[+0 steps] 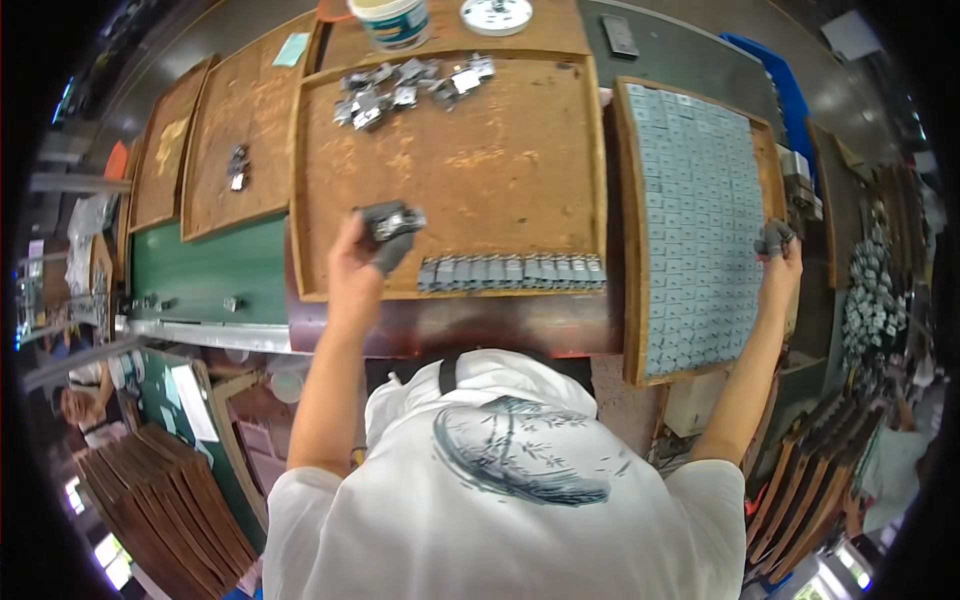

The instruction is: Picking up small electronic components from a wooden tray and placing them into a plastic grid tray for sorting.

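Note:
My left hand [362, 252], with dark covers on its fingertips, is closed around a small cluster of shiny metal parts [402, 222] above the wooden tray in front of me. Their exact kind cannot be made out. At the far side of the right tray [632, 250], my right hand [780, 252] has its covered fingers drawn together by the rim; whatever they hold is hidden. Rows of flat grey pieces [695, 200] fill that tray. Below my left hand, a neat row of grey metal parts [512, 272] stands along the middle tray's near edge.
A loose pile of metal parts [405, 90] lies at the back of the middle tray [450, 180]. Behind it stand a bucket [395, 25] and a white round lid [496, 14]. Further trays [235, 110] lie left, over a green surface [210, 265]. Wooden trays [165, 500] are stacked lower left.

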{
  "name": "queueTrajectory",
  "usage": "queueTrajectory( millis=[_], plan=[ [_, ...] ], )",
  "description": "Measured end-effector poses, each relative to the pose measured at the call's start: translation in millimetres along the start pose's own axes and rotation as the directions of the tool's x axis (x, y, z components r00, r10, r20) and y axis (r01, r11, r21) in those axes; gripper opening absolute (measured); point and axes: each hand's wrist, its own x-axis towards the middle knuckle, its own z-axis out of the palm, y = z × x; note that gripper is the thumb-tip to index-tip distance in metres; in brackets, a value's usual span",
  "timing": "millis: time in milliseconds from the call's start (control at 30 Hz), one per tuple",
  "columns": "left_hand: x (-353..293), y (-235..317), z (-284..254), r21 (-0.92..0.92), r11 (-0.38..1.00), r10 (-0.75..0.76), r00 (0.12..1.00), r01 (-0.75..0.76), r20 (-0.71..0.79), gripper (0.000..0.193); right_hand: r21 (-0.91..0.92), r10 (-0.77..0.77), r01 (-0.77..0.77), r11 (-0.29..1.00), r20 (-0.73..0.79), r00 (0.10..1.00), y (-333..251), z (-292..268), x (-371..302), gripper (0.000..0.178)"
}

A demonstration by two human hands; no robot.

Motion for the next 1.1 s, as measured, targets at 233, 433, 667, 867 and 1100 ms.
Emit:
queueTrajectory(
  millis=[233, 433, 667, 867, 1100],
  plan=[
    [-17, 13, 21, -0.338, 0.934, -0.04, 0.973, 0.118, 0.229, 0.036, 0.171, -0.067, -0.001, 0.985, 0.393, 0.917, -75, 152, -131, 0.02],
    [-32, 14, 8, -0.154, 0.988, -0.002, 0.979, 0.034, 0.203, 0.039, 0.327, -0.088, -0.234, 0.916, 0.731, 0.676, -144, 227, -220, 0.032],
    [-47, 30, -4, -0.003, 0.992, 0.125, 0.958, -0.129, 0.257, 0.041, 0.049, -0.452, 0.675, 0.736, 0.779, 0.436, -185, 239, -235, 0.027],
    [-51, 21, 3, 0.147, 0.966, 0.171, 0.952, -0.213, 0.255, 0.05, 0.018, -0.495, 0.78, 0.626, 0.782, 0.379, -182, 244, -239, 0.024],
    [-52, 19, 24, 0.316, 0.908, 0.231, 0.959, -0.274, 0.166, 0.065, -0.032, -0.585, 0.796, 0.605, 0.661, 0.47, -149, 262, -252, 0.024]
  ],
)
